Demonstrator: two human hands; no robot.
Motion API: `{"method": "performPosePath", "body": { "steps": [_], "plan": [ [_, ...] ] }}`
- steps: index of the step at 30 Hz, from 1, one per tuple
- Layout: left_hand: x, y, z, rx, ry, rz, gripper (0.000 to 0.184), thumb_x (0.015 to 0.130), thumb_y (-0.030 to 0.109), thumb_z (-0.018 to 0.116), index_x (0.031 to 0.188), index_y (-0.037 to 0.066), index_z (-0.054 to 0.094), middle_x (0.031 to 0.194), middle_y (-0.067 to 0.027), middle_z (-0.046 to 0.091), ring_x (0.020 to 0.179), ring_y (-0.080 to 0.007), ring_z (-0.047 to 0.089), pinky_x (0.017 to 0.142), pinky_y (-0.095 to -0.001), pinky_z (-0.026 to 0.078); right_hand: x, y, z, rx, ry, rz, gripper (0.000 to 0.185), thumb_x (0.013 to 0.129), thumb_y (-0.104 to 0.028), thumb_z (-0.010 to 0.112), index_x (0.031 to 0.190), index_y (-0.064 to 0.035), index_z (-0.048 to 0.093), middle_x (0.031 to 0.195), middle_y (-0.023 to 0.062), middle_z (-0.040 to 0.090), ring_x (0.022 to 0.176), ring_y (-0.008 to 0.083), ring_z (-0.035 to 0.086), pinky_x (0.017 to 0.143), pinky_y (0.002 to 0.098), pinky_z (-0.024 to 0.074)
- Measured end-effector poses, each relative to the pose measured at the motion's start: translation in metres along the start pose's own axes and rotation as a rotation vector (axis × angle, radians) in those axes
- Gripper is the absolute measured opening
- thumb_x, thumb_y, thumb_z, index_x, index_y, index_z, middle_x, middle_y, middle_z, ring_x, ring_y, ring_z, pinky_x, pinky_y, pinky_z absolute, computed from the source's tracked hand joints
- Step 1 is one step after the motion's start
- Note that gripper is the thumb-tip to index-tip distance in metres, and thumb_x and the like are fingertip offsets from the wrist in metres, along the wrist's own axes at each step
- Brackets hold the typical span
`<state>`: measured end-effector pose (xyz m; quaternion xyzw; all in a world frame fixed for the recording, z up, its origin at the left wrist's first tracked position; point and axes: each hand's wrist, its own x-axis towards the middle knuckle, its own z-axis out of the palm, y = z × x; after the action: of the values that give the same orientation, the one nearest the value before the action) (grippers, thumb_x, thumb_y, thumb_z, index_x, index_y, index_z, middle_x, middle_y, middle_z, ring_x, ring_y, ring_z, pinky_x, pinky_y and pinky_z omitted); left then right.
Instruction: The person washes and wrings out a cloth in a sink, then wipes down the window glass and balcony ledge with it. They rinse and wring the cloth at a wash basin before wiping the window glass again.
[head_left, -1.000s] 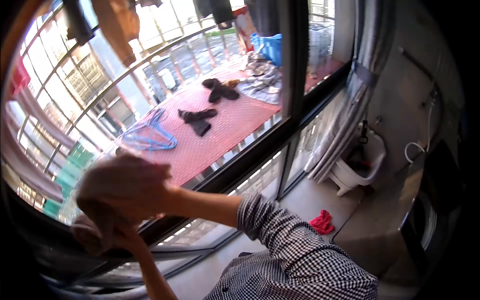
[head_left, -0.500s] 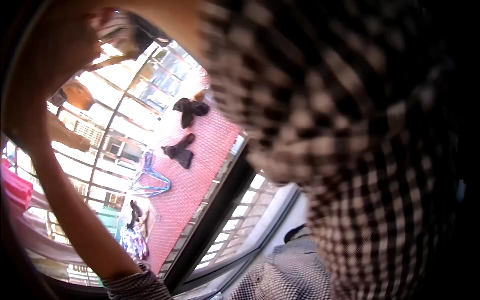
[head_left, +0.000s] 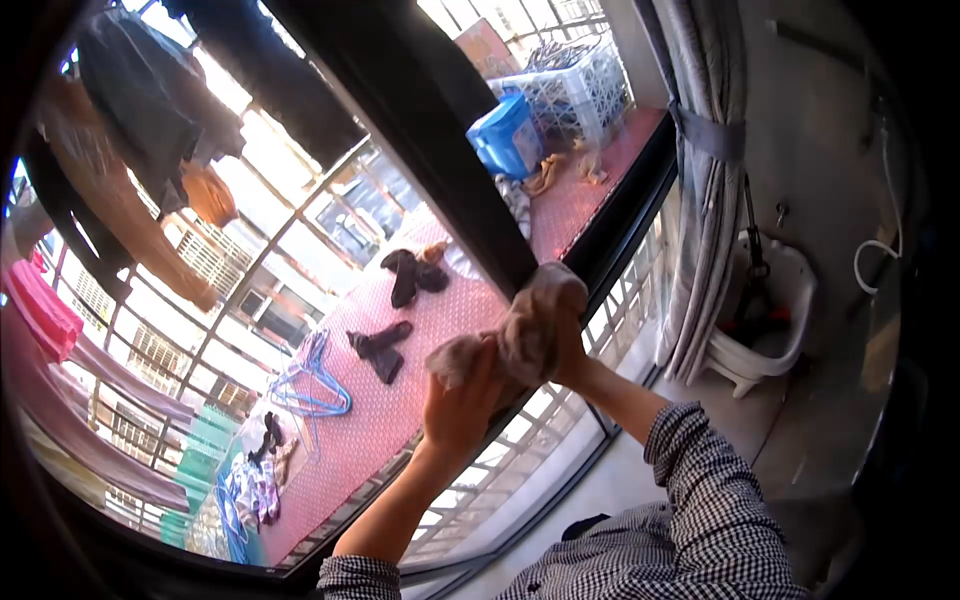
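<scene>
A bunched greyish-brown cloth is gripped between my two hands, in front of the dark window frame. My left hand is closed on its left end, fingers partly covered by the fabric. At its right end my right hand is wrapped round the cloth, most of the fingers hidden. Behind the hands, dark socks and more dark socks lie on a pink mat. Blue hangers rest to their left.
Clothes hang along the barred enclosure at the upper left. A blue bin and white basket stand on the mat's far end. Right of the window are a tied grey curtain and a white tub.
Both hands have come down from the upper left to the window frame with the cloth. The view has shifted, and the right arm no longer blocks the curtain and tub.
</scene>
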<state>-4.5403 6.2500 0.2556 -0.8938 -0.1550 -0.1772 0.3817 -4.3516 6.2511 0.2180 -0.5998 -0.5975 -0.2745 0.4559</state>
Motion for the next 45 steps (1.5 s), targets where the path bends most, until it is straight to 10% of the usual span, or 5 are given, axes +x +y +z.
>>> {"method": "performPosePath", "body": {
  "steps": [11,25,30,38,45],
  "plan": [
    [0.166,-0.15,-0.139,0.477,0.543,-0.336,0.046,0.093,0.042,0.044,0.12,0.006,0.053,0.137,-0.0154,0.044,0.124,-0.0355,0.041,0.097,-0.0524,0.03,0.251,-0.017,-0.067,0.475,0.812,-0.141,0.061,0.075,-0.031,0.063,0.125,0.0,0.046,0.125,0.022,0.048,0.112,0.0396,0.047,0.091,0.045,0.0403],
    [0.099,0.057,0.03,-0.307,0.15,-0.349,0.031,0.083,0.023,0.06,0.11,0.007,0.061,0.14,-0.0193,0.038,0.121,-0.0387,0.041,0.102,-0.0535,0.021,-0.006,0.105,0.065,-0.125,0.253,-0.34,0.03,0.083,-0.024,0.058,0.113,-0.0258,0.063,0.09,0.0003,0.056,0.072,0.0123,0.057,0.072,0.0315,0.0507],
    [0.175,0.082,0.05,-0.09,0.086,-0.584,0.039,0.088,0.02,0.055,0.125,0.008,0.051,0.14,-0.0334,0.027,0.124,-0.0529,0.026,0.097,-0.0612,0.017,0.106,0.17,0.053,0.883,-0.021,-0.236,0.039,0.09,-0.023,0.051,0.127,-0.0125,0.048,0.118,0.0101,0.051,0.113,0.0191,0.048,0.093,0.0278,0.0401],
    [0.338,-0.027,0.026,0.167,0.659,-0.962,0.075,0.083,0.042,0.058,0.134,-0.005,0.031,0.135,-0.0273,0.033,0.126,-0.0443,0.028,0.104,-0.0532,0.016,0.355,0.169,-0.075,0.524,0.397,-0.817,0.049,0.075,-0.031,0.058,0.122,-0.0201,0.056,0.125,0.0,0.053,0.112,0.0191,0.052,0.088,0.048,0.0376],
    [0.508,-0.128,-0.045,0.483,0.847,-0.504,0.049,0.079,0.045,0.059,0.119,0.017,0.054,0.119,-0.0189,0.048,0.11,-0.0393,0.045,0.097,-0.0525,0.028,0.501,0.291,-0.105,0.44,0.575,-0.543,0.054,0.073,-0.028,0.06,0.122,-0.0074,0.051,0.125,0.0169,0.05,0.115,0.0351,0.047,0.097,0.0442,0.0387]
  ]
}}
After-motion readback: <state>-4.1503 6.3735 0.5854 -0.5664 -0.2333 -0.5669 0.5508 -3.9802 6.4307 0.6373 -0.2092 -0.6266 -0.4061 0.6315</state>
